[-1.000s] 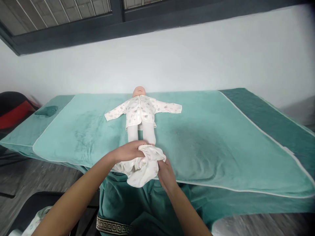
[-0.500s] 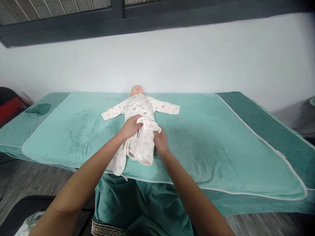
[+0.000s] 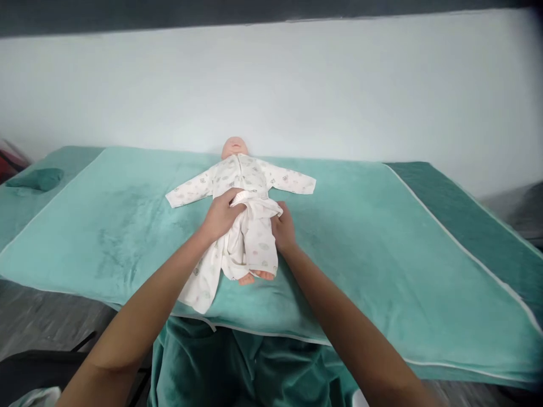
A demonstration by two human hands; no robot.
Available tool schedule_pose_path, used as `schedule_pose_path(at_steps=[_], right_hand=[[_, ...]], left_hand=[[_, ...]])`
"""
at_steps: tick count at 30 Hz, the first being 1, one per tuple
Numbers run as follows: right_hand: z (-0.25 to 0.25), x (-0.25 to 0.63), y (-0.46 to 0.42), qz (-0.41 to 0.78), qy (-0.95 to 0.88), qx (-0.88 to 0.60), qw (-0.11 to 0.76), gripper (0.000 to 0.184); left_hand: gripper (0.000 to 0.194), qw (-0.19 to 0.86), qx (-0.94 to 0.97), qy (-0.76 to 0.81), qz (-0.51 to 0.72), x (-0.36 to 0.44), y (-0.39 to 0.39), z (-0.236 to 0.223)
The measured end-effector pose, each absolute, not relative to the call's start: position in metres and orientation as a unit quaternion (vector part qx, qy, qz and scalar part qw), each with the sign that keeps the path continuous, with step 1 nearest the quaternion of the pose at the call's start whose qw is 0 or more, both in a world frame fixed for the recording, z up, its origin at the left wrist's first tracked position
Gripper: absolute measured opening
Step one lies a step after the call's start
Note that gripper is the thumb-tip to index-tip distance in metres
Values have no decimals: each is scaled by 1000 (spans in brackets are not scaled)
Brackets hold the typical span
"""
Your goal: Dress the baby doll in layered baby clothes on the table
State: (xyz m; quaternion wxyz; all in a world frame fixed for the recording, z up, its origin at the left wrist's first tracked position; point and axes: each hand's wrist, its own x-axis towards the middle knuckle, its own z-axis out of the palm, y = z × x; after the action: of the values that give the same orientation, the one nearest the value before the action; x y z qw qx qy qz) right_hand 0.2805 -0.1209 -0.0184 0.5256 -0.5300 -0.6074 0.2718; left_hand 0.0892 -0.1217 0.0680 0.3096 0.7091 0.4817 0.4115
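A baby doll (image 3: 235, 146) lies on its back on a green padded bed, its head toward the wall. It wears a white patterned top (image 3: 244, 173), sleeves spread to both sides. White patterned pants (image 3: 260, 240) are bunched around its hips, and the doll's toes (image 3: 265, 275) show below one hem. My left hand (image 3: 223, 213) is closed on the waist of the pants at the left. At the right side of the waist, my right hand (image 3: 283, 227) grips the same pants, its fingertips partly hidden by cloth. One pant leg (image 3: 202, 282) lies flat, slanting toward the front edge.
The green bed cover (image 3: 360, 254) stretches wide to both sides. A small dark green cushion (image 3: 38, 179) lies at the far left. Behind the bed rises a white wall (image 3: 271, 90). A black chair (image 3: 38, 373) stands at the lower left.
My hands have drawn the pants waist slightly upward along the doll, and its toes now show below the hem. The view has tilted downward.
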Motion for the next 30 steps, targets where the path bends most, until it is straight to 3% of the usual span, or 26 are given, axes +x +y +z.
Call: schedule_pose_path(at_steps=[6,9,13,18,22,24,30], right_hand=[[-21,294,-95,220,-653,-546,476,15],[-18,294,-107,214,-662,-525,491,16],[11,292,-127,179,-746,-396,505,34],[74,265,-119,246,-834,-379,317,27],[93,247,-100,317,-839,-407,171,43],[89,251,-95,388,-828,-368,173,36],[61,276,-94,623,-682,-239,300,12]], left_hand=[[30,275,683,479,477,89,-115,44],[30,362,636,474,490,78,-118,25],[34,502,545,396,542,64,-124,8],[23,546,503,312,593,63,-121,9],[21,564,490,287,599,62,-120,11],[24,576,505,295,572,61,-122,10],[34,515,556,424,496,66,-132,14]])
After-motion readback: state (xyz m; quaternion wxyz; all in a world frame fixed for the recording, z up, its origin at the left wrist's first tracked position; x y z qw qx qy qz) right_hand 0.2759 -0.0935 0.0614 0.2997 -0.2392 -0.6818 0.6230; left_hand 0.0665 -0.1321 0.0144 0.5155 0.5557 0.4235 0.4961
